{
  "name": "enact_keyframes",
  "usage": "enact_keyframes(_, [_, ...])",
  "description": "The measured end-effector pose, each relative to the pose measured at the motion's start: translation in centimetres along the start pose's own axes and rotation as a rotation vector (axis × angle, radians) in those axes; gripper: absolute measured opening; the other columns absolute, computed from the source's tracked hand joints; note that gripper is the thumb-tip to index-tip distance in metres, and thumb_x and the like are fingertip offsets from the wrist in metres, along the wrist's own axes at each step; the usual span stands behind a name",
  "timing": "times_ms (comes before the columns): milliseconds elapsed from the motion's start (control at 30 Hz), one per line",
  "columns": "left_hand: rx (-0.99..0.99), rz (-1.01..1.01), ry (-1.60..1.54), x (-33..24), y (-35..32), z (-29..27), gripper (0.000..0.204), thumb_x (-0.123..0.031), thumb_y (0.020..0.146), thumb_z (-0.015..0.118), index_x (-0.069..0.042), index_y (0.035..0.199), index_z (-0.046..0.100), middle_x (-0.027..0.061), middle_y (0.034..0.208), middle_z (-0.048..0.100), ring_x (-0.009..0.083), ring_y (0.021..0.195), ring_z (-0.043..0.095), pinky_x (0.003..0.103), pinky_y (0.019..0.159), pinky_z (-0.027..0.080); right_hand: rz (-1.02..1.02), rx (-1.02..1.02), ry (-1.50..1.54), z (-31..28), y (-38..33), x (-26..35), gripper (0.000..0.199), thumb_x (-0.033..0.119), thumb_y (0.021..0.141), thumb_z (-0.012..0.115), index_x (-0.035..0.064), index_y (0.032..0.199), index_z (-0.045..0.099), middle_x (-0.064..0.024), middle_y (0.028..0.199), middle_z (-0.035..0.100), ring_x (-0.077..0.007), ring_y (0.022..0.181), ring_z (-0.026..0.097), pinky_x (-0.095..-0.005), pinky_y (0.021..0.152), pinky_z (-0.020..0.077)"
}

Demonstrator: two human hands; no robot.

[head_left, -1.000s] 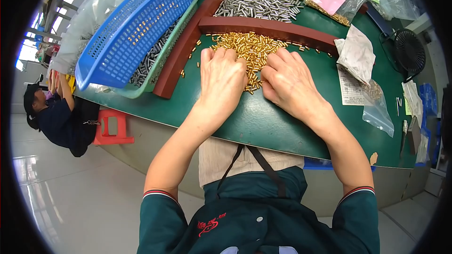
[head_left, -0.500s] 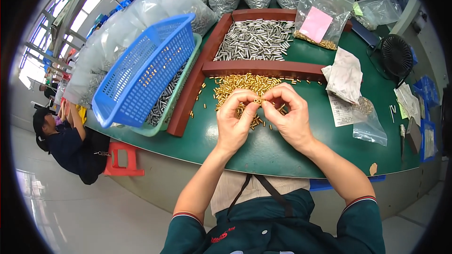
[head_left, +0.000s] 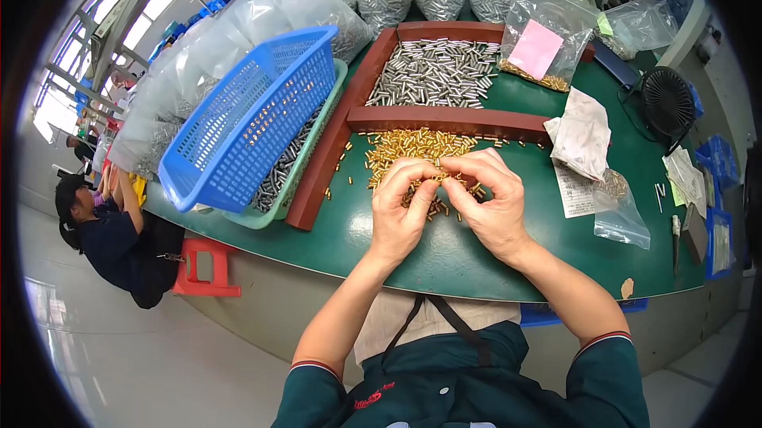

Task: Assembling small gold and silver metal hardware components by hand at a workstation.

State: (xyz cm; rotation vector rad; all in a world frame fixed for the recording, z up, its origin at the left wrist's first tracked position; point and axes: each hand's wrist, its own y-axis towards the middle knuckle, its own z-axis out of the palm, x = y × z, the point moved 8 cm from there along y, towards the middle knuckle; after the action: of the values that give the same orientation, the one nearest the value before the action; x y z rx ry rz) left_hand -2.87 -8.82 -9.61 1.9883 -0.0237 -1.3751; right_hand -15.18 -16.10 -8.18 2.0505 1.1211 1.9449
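Observation:
Small brass tubes (head_left: 439, 177) are pinched between the fingertips of both my hands, low over a pile of the same gold-coloured pieces (head_left: 405, 146). My left hand (head_left: 399, 210) is closed, thumb and forefinger pressed on the tubes from the left. From the right, my right hand (head_left: 494, 204) closes on them with thumb and forefinger. The fingers partly cover the tubes, so their number cannot be made out. Beneath and behind my hands the pile spreads over the green tabletop (head_left: 357, 249), against a brown wooden bar (head_left: 452, 119).
Silver pins (head_left: 432, 71) fill the framed area behind the bar. At the left, a blue basket (head_left: 246, 126) rests tilted on a green basket (head_left: 270, 218) of dark pins. Bags (head_left: 389, 0) line the back. To the right are a cloth (head_left: 581, 134), a bag (head_left: 623, 222) and a fan (head_left: 667, 99).
My fingertips have shifted on the brass tubes, whose open ends faced me more plainly before. Both hands stay together over the pile. The whole view has moved slightly.

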Motion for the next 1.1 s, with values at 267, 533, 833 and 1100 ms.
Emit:
enact_keyframes(267, [0.005,0.009,0.032,-0.2,-0.1,0.1,0.008,-0.001,0.086,0.064,0.001,0.092,0.062,0.01,0.092,0.063,0.0213,0.087,0.06,0.031,0.077,0.048,-0.119,-0.01,-0.063,-0.1,-0.1,0.7,0.02,0.0,0.072,0.072,0.0046,0.091,0.071,-0.0063,0.084,0.068,-0.0214,0.08,0.06,-0.0321,0.072,0.0487])
enact_keyframes(533, [0.018,-0.204,-0.088,1.1,-0.5,0.4,0.008,-0.003,0.09,0.06,0.002,0.094,0.064,0.0063,0.086,0.064,0.0132,0.076,0.06,0.026,0.068,0.048,-0.013,0.04,-0.093,0.0,0.1,0.0,0.012,0.003,0.072,0.074,0.0029,0.084,0.069,-0.0061,0.08,0.066,-0.0195,0.076,0.06,-0.0307,0.063,0.0482])
enact_keyframes(833, [0.224,-0.962,-0.687,4.4,-2.7,1.9,0.02,-0.012,0.094,0.053,0.003,0.097,0.065,0.0109,0.085,0.069,0.0134,0.07,0.064,0.025,0.068,0.054,0.551,0.371,0.238,1.1,0.0,-4.9,0.012,0.01,0.079,0.074,-0.0009,0.083,0.07,0.0011,0.068,0.063,-0.0021,0.061,0.051,-0.0179,0.054,0.0421])
enact_keyframes(1100, [0.355,-1.043,-0.515,3.6,-2.2,2.0,0.025,-0.021,0.096,0.055,0.001,0.099,0.067,0.0102,0.088,0.069,0.0137,0.077,0.067,0.026,0.072,0.055,0.771,0.444,0.432,1.0,-1.0,-5.8,0.012,0.011,0.08,0.073,0.001,0.087,0.072,-0.0044,0.075,0.068,-0.0074,0.064,0.058,-0.0206,0.058,0.0443])
